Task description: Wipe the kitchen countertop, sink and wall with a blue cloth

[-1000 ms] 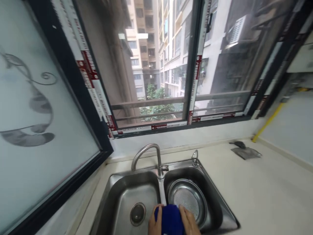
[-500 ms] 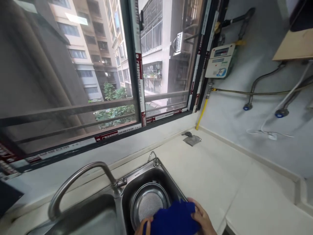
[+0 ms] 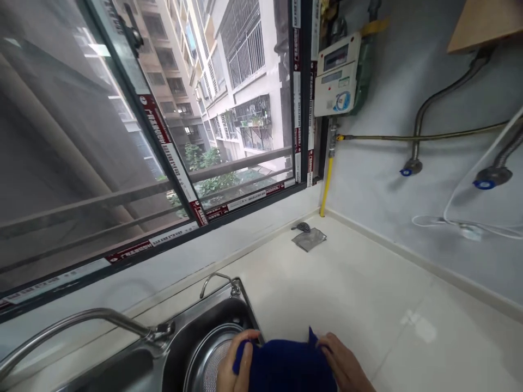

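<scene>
A dark blue cloth stretches between my two hands at the bottom of the view, over the sink's right edge and the counter. My left hand is closed on the cloth's left end, thumb and fingers pinching it. On the other side, my right hand grips the right end, where a small corner sticks up. Just left of my left hand, a round metal strainer-like pan with a dotted bottom sits in the right sink basin. The cloth's lower part runs out of view.
A curved faucet rises over the left basin, and a smaller spout stands at the sink's back corner. On the white counter lies a grey packet beside a dark small item. A yellow pipe meets the counter's back corner.
The view has turned to the right, so the sink appears farther left. My hands and the blue cloth have moved rightward from over the basin toward the counter, both still holding it.
</scene>
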Demonstrator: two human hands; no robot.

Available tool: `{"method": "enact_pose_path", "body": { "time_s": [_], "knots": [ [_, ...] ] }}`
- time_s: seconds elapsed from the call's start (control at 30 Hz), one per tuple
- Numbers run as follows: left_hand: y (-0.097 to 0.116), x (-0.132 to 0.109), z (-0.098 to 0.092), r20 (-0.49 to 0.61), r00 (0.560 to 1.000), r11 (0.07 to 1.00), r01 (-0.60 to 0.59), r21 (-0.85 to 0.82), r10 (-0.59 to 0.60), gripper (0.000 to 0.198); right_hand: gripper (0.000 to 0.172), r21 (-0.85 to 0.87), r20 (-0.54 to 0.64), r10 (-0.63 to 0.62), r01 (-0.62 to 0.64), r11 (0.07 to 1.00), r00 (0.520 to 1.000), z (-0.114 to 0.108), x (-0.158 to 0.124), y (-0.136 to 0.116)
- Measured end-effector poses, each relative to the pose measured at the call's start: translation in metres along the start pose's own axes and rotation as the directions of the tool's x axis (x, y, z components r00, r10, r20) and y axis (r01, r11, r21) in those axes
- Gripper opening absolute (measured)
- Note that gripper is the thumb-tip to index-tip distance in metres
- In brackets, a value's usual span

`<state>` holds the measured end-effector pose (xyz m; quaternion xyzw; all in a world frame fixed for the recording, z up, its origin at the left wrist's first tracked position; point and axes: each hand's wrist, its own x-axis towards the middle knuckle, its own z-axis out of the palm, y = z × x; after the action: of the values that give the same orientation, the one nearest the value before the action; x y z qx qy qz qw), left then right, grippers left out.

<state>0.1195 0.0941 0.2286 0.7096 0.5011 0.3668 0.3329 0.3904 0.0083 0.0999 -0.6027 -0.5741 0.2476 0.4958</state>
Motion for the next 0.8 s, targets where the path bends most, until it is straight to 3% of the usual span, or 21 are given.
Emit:
{"method": "enact_pose_path", "body": {
  "time_s": [0.1,0.23,0.33,0.43,0.53,0.6,0.67,0.7,0.73,0.8],
  "knots": [
    [0.025,0.011,0.011,0.112,0.992,0.995,-0.069,0.074,0.06,0.052,0.045,0.015,-0.14,0.082,-0.081,0.997,0.987,-0.033,0.005,0.009],
    [0.04,0.026,0.016,0.198,0.971,0.979,-0.161,0.128,0.134,0.049,0.041,0.021,-0.326,0.216,-0.221,0.975,0.92,-0.069,0.006,-0.007],
    [0.044,0.05,0.02,0.205,0.964,0.977,-0.192,0.089,0.171,0.046,0.039,-0.077,-0.474,0.139,-0.199,0.977,0.869,-0.082,0.011,-0.029],
    [0.037,0.092,0.04,0.197,0.959,0.979,-0.205,-0.007,0.203,0.045,0.037,-0.186,-0.53,0.025,-0.145,0.972,0.848,-0.087,0.033,-0.041],
    [0.017,0.141,0.081,0.153,0.973,0.983,-0.158,-0.091,0.17,0.044,0.037,-0.279,-0.505,-0.007,-0.155,0.948,0.863,-0.092,0.063,-0.027],
    [-0.007,0.165,0.112,0.095,0.995,0.996,-0.015,-0.083,0.023,0.051,0.042,-0.355,-0.521,0.026,-0.244,0.903,0.853,-0.094,0.074,-0.006],
    [-0.038,0.173,0.137,0.098,0.986,0.987,0.144,-0.065,-0.137,0.07,0.057,-0.434,-0.563,0.045,-0.341,0.834,0.825,-0.087,0.074,0.018],
    [-0.054,0.168,0.146,0.114,0.981,0.986,0.16,-0.038,-0.155,0.072,0.061,-0.472,-0.578,0.03,-0.364,0.803,0.815,-0.079,0.068,0.03],
    [-0.071,0.159,0.152,0.129,0.985,0.993,0.119,-0.026,-0.115,0.07,0.061,-0.512,-0.574,0.003,-0.362,0.779,0.819,-0.068,0.06,0.04],
    [-0.102,0.127,0.159,0.209,0.971,0.993,-0.118,-0.008,0.117,0.059,0.055,-0.591,-0.496,-0.056,-0.29,0.752,0.867,-0.036,0.035,0.055]
  ]
}}
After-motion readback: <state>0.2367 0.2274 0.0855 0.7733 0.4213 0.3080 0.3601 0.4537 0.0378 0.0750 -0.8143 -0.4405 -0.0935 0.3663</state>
